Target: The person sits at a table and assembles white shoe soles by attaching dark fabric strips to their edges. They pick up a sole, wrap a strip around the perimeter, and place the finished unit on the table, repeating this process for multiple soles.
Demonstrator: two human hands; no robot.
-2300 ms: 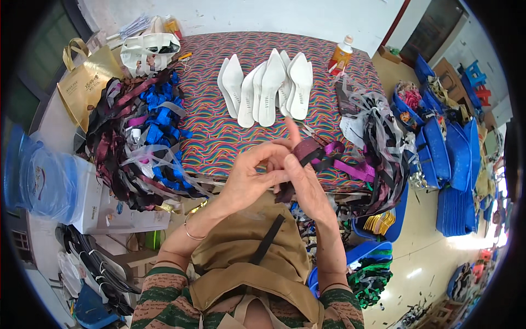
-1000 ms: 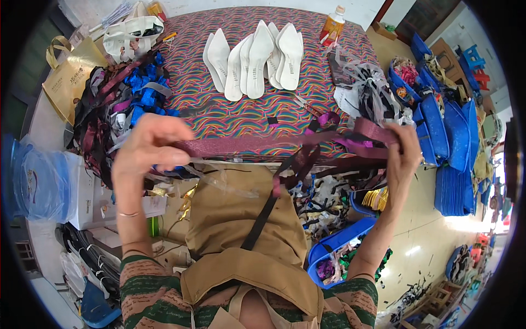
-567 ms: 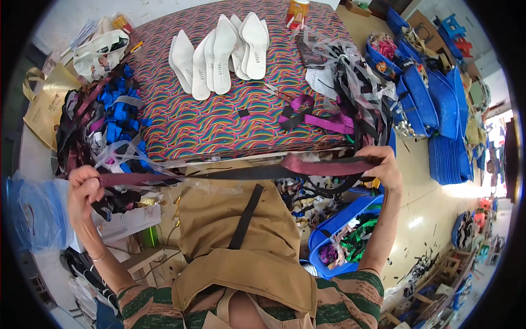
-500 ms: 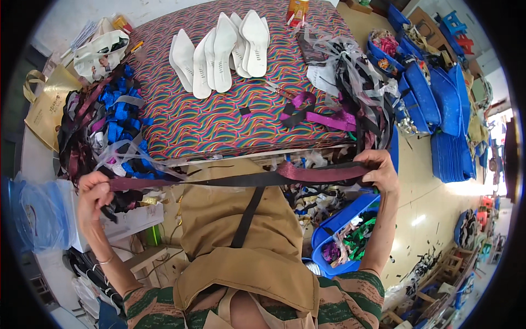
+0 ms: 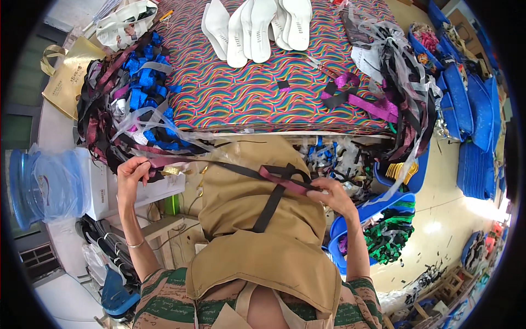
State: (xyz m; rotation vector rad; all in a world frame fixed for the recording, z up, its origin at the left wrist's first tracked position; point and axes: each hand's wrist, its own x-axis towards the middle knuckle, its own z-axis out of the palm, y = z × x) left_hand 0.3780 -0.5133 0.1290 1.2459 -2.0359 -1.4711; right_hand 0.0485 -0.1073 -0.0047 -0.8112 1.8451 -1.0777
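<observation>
Faces a surface (image 5: 230, 104) in wavy multicoloured print. Wears a tan cloth apron (image 5: 290, 219) between outspread forearms (image 5: 359, 241). Holds a flat maroon-and-black ribbon (image 5: 239, 169) across it, pinched by higher left hand (image 5: 133, 174) and right hand (image 5: 331, 196) between narrowed fingers (image 5: 140, 166).

Against the oldest picture, both hands are now working apart: the left hand (image 5: 133, 174) is pinching one end of the maroon-and-black ribbon (image 5: 296, 188) to the left of the apron (image 5: 241, 203), and the right hand (image 5: 333, 196) is gripping it at the apron's right edge. Against half a second ago, both hands are standing nearer the apron, the right one no longer well clear of it. The ribbon, then nearly level, is now sloping down rightward, and its maroon part is lying in a loose, crossed loop over the apron's upper part.
</observation>
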